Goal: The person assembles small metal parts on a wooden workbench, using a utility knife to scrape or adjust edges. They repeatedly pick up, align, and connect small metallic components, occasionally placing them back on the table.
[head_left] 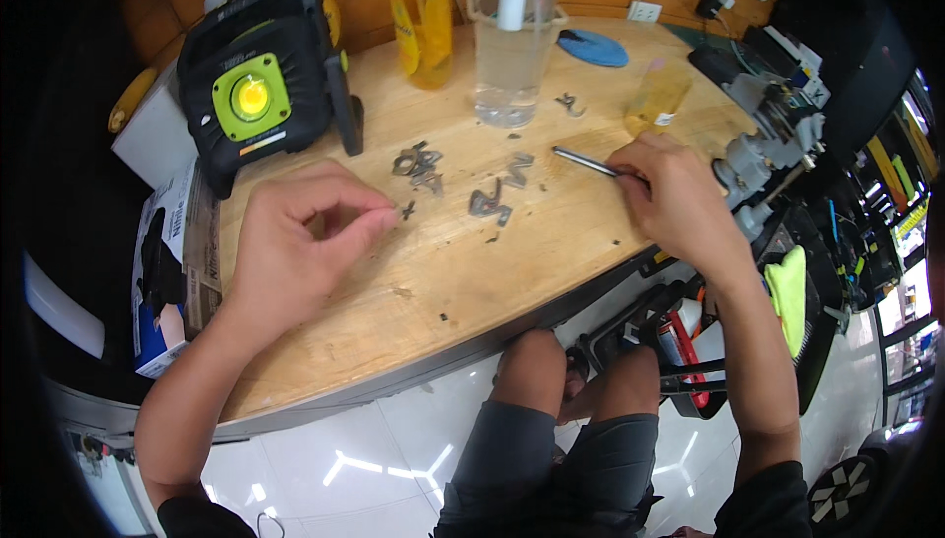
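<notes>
My left hand (305, 233) is over the left part of the wooden table, thumb and forefinger pinched together. Right by its fingertips is a small dark cross-shaped piece (408, 210); whether the pinch holds anything is too small to tell. In my right hand (674, 189) is a slim metallic pen-like tool (585, 161), its tip pointing left over the table. Between the hands lie a cluster of grey letter-like pieces (418, 166), a zigzag grey piece (517, 170) and a curled grey piece (489, 205). Another small grey piece (568, 104) lies farther back.
A black and green work light (251, 95) shines at the back left, beside a glove box (177, 272). A clear water bottle (514, 46), a yellow bottle (421, 16) and a yellowish cup (660, 95) stand behind the pieces. Spray guns (763, 164) line the right side.
</notes>
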Motion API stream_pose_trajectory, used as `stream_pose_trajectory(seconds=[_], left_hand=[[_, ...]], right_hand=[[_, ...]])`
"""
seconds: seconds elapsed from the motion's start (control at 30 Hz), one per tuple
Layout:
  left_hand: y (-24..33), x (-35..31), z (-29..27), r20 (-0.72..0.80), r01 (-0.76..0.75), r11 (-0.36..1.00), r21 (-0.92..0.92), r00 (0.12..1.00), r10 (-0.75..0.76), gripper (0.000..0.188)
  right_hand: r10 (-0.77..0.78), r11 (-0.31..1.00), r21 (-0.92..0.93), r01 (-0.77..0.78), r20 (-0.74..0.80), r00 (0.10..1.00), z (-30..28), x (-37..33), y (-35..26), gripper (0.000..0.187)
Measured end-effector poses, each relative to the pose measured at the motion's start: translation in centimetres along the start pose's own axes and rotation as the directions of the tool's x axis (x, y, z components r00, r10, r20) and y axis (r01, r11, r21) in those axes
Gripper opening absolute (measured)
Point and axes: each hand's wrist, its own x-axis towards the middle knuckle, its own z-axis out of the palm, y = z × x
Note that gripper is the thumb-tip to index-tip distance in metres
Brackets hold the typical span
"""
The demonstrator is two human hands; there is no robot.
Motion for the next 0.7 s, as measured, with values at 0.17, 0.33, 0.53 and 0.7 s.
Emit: stream_pose_trajectory(seconds=[0.17,0.33,0.53,0.7], left_hand=[[-1.5,-0.8,1.9,0.019,0.167,0.953,-0.254,0.986,-0.168,0.009],[-1.3,-0.2,1.7,0.042,0.232,0.937,-0.262,0.972,-0.229,0.011],[-1.9,-0.4,2.2,0.011,0.149,0.979,-0.141,0.989,-0.149,0.011],[-1.9,-0.3,2.5,0.010,0.142,0.983,-0.118,0.990,-0.141,0.009]], right_hand=[[-0.019,1.000,-0.010,0.019,-0.055,0.998,1.1,0.8,0.6,0.021],[0.138,0.866,0.497,-0.059,-0.124,0.983,1.0,0.6,-1.6,0.017],[0.023,0.696,0.711,-0.099,0.116,0.993,1.9,1.2,-5.4,0.015],[-0.098,0.812,0.573,0.114,-0.058,0.993,2.8,1.0,-5.8,0.015]])
